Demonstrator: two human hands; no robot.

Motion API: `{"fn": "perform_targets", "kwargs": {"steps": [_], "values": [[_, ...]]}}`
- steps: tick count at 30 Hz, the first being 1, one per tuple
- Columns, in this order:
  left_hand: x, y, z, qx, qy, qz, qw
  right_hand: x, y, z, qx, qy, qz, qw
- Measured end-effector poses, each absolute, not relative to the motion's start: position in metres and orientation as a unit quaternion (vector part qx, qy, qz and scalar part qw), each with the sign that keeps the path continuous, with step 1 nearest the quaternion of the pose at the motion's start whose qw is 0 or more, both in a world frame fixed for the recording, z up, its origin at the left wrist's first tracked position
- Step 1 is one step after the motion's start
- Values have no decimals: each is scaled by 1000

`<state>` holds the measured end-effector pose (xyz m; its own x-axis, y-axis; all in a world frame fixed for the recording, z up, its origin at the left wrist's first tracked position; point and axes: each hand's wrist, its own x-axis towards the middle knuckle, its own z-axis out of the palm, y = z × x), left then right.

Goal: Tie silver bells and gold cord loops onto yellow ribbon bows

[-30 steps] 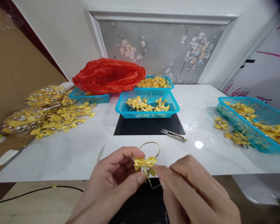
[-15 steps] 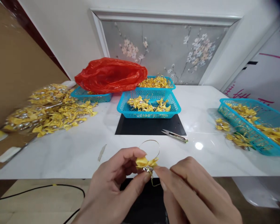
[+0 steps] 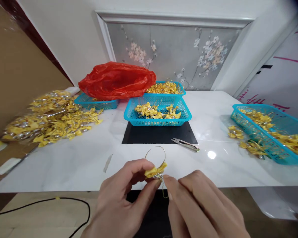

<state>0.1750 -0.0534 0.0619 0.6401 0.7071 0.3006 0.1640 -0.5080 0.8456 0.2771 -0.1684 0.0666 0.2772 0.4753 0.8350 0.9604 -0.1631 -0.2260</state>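
My left hand [image 3: 131, 195] pinches a small yellow ribbon bow [image 3: 154, 171] between thumb and fingers, just over the table's front edge. Silver beads [image 3: 157, 177] sit along the bow's lower side. A thin gold cord [image 3: 163, 155] arches up in a loop above it, and another length hangs below toward my right thumb. From the right, my right hand [image 3: 201, 205] is closed, its index fingertip against the beaded side. The hanging cord runs into its pinch, where the fingers partly hide it.
Thread snips [image 3: 185, 144] lie beyond my hands, by a black mat [image 3: 159, 135]. A blue basket [image 3: 157, 122] of yellow bows stands there; another blue basket [image 3: 268, 142] is at right. Bagged and loose bows [image 3: 64, 127] pile up left. A red plastic bag [image 3: 116, 81] covers a basket.
The bow has tilted a little between my fingers, and the cord loop above it has shifted left and opened at its top. My right hand has moved slightly left.
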Motion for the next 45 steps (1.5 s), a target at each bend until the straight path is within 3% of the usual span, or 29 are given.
{"fn": "perform_targets", "kwargs": {"steps": [14, 27, 31, 45], "values": [[181, -62, 65, 829, 236, 373, 345, 267, -161, 66, -712, -463, -359, 386], [174, -59, 61, 838, 148, 427, 306, 260, -142, 56, -684, -365, -424, 467], [172, -60, 58, 839, 149, 444, 276, 261, -143, 58, -691, -395, -408, 446], [168, -64, 27, 792, 197, 549, 180, 264, -142, 53, -651, -414, -381, 508]]}}
